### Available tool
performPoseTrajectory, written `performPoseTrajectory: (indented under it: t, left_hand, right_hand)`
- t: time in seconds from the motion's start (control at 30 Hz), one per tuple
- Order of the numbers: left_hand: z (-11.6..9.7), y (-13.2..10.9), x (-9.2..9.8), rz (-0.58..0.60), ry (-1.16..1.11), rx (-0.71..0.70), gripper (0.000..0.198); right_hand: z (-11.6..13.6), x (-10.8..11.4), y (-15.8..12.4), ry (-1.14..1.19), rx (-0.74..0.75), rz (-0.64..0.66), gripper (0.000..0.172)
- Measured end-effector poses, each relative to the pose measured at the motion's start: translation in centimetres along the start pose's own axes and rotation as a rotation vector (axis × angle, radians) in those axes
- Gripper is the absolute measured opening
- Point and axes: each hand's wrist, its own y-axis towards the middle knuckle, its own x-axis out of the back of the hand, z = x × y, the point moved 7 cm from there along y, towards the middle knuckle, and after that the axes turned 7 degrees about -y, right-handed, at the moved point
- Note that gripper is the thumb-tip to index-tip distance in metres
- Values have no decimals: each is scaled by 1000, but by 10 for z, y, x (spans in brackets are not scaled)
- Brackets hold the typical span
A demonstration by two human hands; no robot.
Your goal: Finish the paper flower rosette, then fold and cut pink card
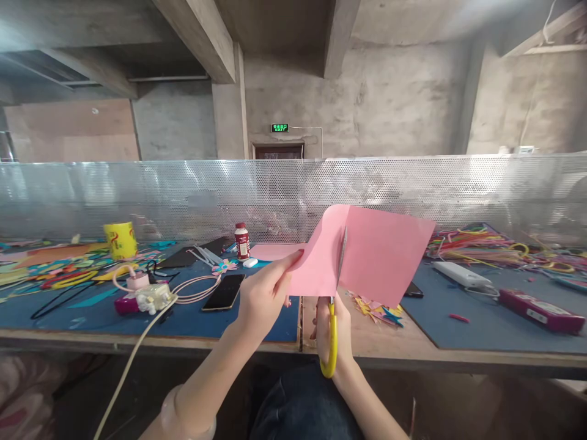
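Note:
A pink sheet of paper [380,256] is held up above the near edge of the workbench. My left hand [266,293] pinches its left edge between thumb and fingers. My right hand [332,324] grips yellow-handled scissors [334,330], whose blades run up into the paper from its lower edge, splitting it into a curled left flap and a wider right part. Under the sheet lies a small pile of coloured paper scraps [378,308] on the bare wooden strip of the bench.
A black phone [224,291], a white cable with a small charger block [151,296], a yellow cup [120,239] and a small red-capped bottle [241,241] sit on the blue mat at left. Coloured strips [477,244], a white device [461,274] and a magenta box [541,310] lie at right. A perforated metal screen [183,189] backs the bench.

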Motion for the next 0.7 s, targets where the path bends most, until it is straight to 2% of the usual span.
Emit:
performPoseTrajectory:
  t: [0.3,0.7]
  left_hand:
    - [2,-1,0,10,-2,30,28]
    - [11,-4,2,5,14,38,30]
  right_hand:
    - [3,3,0,-36,18,-27,28]
    - [21,-5,0,-123,148,64,28]
